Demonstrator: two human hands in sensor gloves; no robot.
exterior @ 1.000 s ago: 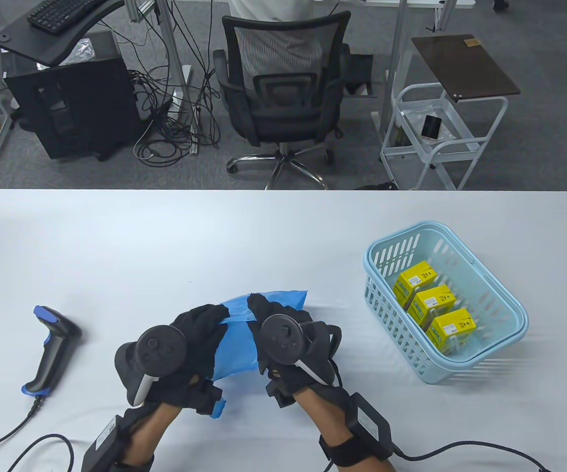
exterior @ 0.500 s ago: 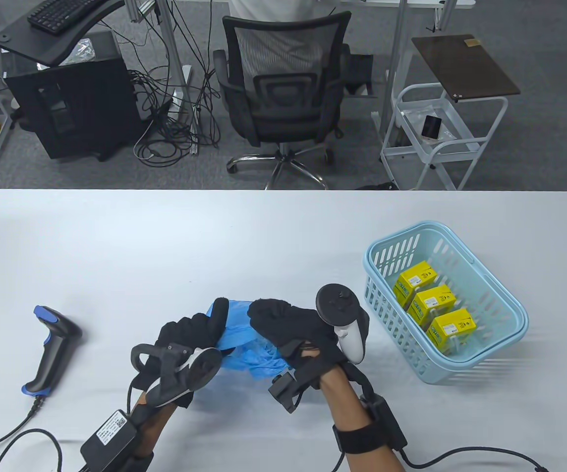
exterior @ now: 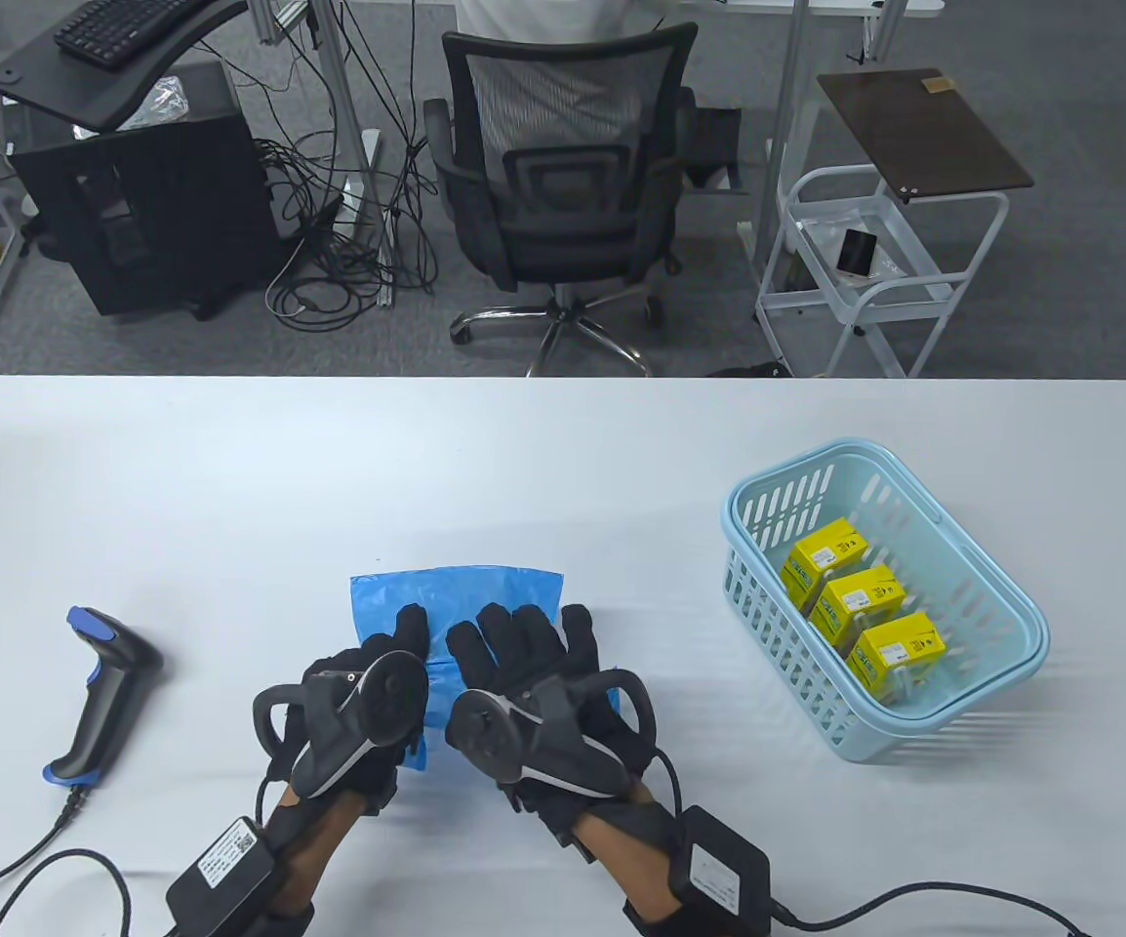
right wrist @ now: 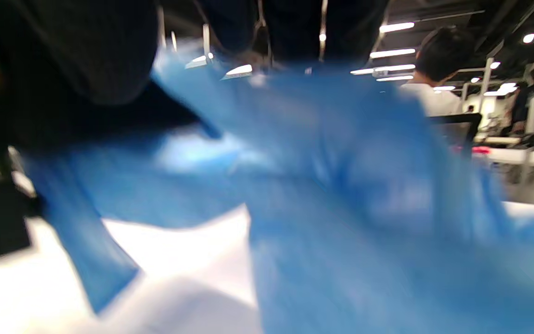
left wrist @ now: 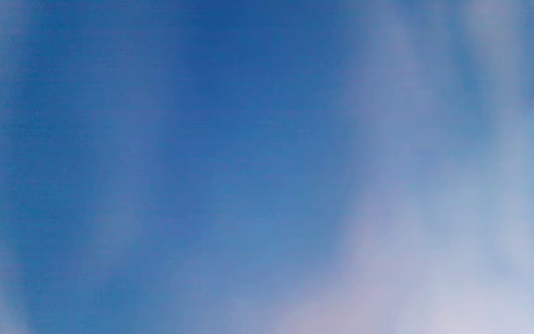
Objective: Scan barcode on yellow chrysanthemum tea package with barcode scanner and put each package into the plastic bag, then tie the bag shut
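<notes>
The blue plastic bag lies spread flat on the white table, near the front middle. Both gloved hands lie on its near half. My left hand rests on it with a finger stretched forward. My right hand presses it with straight, spread fingers. Blue film fills the whole left wrist view. In the right wrist view the bag is blurred under the black fingers. Three yellow tea packages sit in the light blue basket at the right. The black and blue barcode scanner lies at the left.
The scanner's cable trails to the front left edge, and the gloves' cables run along the front edge. An office chair and a white trolley stand beyond the table's far edge.
The bag was bunched up between both hands off the table. It now lies flattened on the table, and both hands have turned palm down on it.
</notes>
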